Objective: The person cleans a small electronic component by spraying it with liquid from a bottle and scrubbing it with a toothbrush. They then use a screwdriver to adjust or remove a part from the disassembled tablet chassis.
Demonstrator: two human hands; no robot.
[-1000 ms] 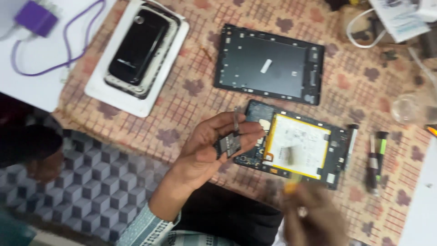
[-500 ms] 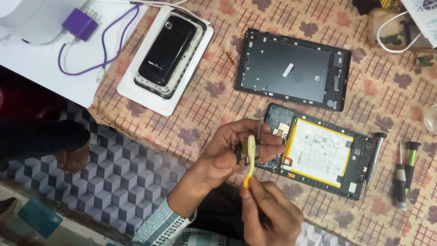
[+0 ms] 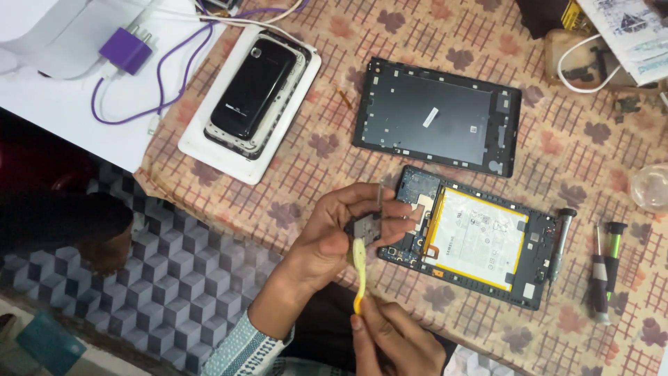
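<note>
Lowered since a moment ago, the yellow pry tool [image 3: 359, 268] now rests its tip under a small dark part [image 3: 367, 228] pinched in the left hand [image 3: 341, 233], beside the opened tablet [image 3: 473, 237]; the right hand [image 3: 393, 341] grips the tool's lower end.

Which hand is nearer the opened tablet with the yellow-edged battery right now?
Left. The left hand holds a small dark part right at the opened tablet's left edge, fingers over its corner. The right hand sits lower, below the tablet, gripping a yellow pry tool.
</note>
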